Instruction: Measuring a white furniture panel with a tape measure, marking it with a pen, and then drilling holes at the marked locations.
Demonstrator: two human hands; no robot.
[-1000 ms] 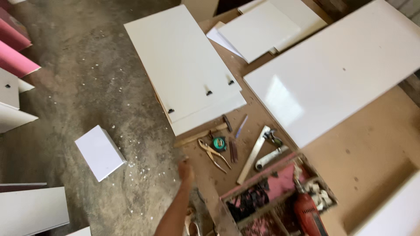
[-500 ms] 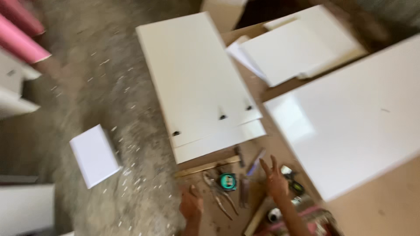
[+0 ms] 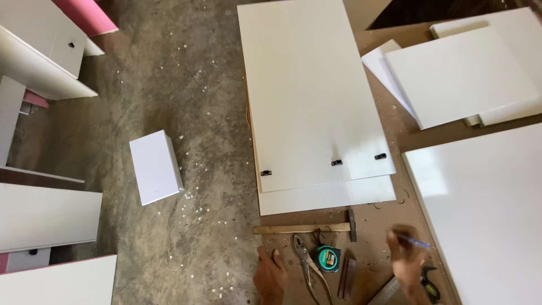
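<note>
My left hand (image 3: 270, 272) rests flat on the brown board (image 3: 372, 231) at the bottom, fingers apart, beside a pair of pliers (image 3: 307, 261). My right hand (image 3: 405, 261) is raised a little to the right and grips a blue pen (image 3: 415, 243). Between the hands lie a green tape measure (image 3: 327, 257) and a small dark block (image 3: 346, 278). A wooden-handled hammer (image 3: 307, 227) lies just above them, below a stack of white panels (image 3: 310, 107) with small black fittings (image 3: 336, 162).
A large white panel (image 3: 485, 214) lies at the right, more white panels (image 3: 468, 73) at the top right. A small white board (image 3: 155, 166) lies on the dusty concrete floor (image 3: 192, 101). White and pink furniture parts (image 3: 39, 56) line the left edge. A metal square (image 3: 389, 291) sits near my right hand.
The view has swung closer to the tools. My right hand now holds the blue pen, and my left hand has settled flat on the board.
</note>
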